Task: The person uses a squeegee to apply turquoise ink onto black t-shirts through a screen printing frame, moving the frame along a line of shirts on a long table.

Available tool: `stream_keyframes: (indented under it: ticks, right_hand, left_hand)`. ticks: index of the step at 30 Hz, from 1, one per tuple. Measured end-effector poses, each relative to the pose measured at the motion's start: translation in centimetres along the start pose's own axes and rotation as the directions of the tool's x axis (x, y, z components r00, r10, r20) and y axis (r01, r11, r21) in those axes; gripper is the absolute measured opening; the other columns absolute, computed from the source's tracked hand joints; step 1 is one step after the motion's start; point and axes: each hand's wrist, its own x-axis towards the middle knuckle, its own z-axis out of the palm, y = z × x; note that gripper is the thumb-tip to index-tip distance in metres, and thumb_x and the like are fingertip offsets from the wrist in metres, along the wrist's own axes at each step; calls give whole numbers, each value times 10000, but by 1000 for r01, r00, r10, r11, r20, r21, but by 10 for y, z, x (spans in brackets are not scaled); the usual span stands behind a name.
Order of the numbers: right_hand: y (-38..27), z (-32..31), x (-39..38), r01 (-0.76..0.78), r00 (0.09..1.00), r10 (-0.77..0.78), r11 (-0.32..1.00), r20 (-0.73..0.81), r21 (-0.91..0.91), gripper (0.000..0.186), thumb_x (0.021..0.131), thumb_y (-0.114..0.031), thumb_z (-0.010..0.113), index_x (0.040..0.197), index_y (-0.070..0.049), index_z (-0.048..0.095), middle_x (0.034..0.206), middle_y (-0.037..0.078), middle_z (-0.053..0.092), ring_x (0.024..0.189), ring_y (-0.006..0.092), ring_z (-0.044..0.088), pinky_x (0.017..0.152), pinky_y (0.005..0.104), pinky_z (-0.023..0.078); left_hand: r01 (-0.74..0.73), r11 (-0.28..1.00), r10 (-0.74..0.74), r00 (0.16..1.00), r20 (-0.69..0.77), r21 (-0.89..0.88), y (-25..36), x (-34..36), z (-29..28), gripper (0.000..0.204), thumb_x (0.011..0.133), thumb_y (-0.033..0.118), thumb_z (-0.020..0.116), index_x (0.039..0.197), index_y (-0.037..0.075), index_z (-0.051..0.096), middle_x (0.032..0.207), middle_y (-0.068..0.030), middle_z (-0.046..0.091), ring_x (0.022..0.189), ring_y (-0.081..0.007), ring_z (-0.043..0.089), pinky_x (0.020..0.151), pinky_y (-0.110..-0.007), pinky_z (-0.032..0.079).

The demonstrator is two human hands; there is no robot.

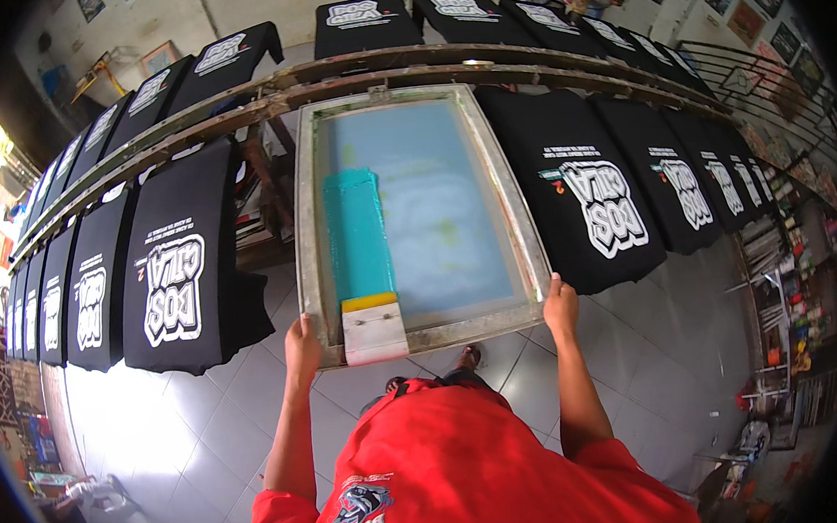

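A wooden-framed printing screen (521,219) spans the space before me, with pale blue mesh. My left hand (302,349) is closed on its near left corner. At the near right corner, my right hand (560,306) grips the frame's side. A band of teal ink (357,232) runs along the left part of the mesh. At the near end of that band a squeegee (375,331) with a white handle and yellow edge rests on the mesh and the frame's near bar; neither hand touches it. What lies under the screen is hidden.
Black T-shirts with white prints (594,188) lie on boards left and right of the screen, with another row beyond. Long wooden rails (237,107) run between the rows. Crowded shelves (806,334) stand at the right. Grey floor tiles (246,416) surround my feet.
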Motion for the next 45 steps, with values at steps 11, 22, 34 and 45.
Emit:
stream_keyframes:
  ticks: [11, 22, 34, 45]
  right_hand:
    - [5, 5, 7, -56, 998, 55, 998, 35, 33, 619, 992, -415, 353, 816, 97, 653, 828, 319, 633, 823, 484, 606, 732, 530, 443]
    - [9, 16, 1, -30, 999, 30, 999, 18, 17, 513, 982, -389, 413, 970, 73, 638, 951, 269, 646, 914, 437, 598, 816, 469, 451]
    - [-172, 40, -150, 884, 196, -869, 357, 454, 301, 612, 701, -368, 787, 1171, -53, 551, 1169, 113, 550, 1125, 286, 504, 939, 422, 431]
    - [-232, 69, -130, 925, 322, -840, 376, 437, 42, 285, 735, -107, 671, 1004, -57, 590, 986, 110, 603, 932, 291, 592, 798, 413, 496]
  left_hand:
    - [3, 997, -2, 1000, -22, 75, -10, 6, 7, 485, 997, 347, 394, 876, -83, 581, 732, -251, 590, 681, -364, 580, 677, -446, 444]
    - [-15, 992, 23, 998, -64, 128, -8, 3, 16, 473, 995, 347, 405, 914, -76, 600, 811, -298, 613, 796, -464, 595, 725, -486, 449]
    - [16, 999, -14, 1000, -23, 50, -17, 9, 16, 453, 993, 351, 413, 874, -57, 571, 801, -293, 593, 784, -473, 568, 714, -498, 433]
    - [-16, 996, 18, 999, -29, 91, -5, 4, 16, 426, 989, 322, 416, 844, -60, 536, 799, -320, 592, 816, -520, 559, 724, -541, 427]
